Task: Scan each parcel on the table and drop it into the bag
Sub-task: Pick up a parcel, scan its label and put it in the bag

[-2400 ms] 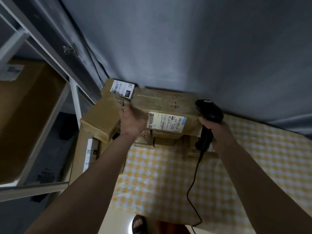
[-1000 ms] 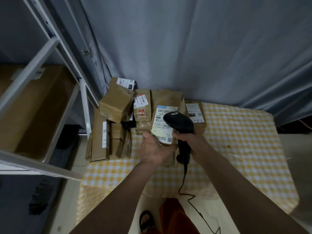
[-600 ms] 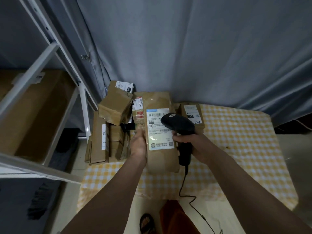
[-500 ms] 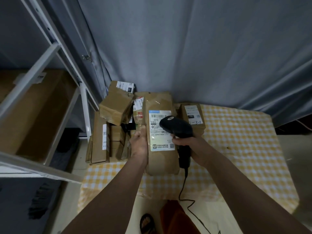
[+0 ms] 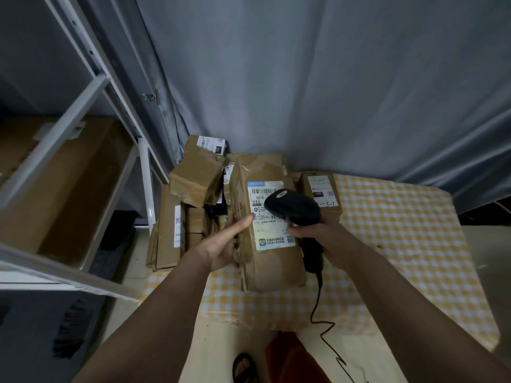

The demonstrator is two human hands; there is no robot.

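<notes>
My left hand grips the left edge of a long brown parcel, thumb lying on its white shipping label. The parcel is held lengthwise above the yellow checked table, label facing up. My right hand holds a black corded scanner by its handle, its head hovering over the label's upper right. Several more brown parcels are piled at the table's far left corner, and one labelled parcel lies just behind the scanner. No bag is in view.
A white metal shelf frame with a large cardboard box stands to the left. A grey curtain hangs behind the table. The scanner cable drops past the table's front edge toward the floor.
The parcel came off the pile and was turned lengthwise with its label up. The scanner head has moved over the label, and my left thumb now lies on the label.
</notes>
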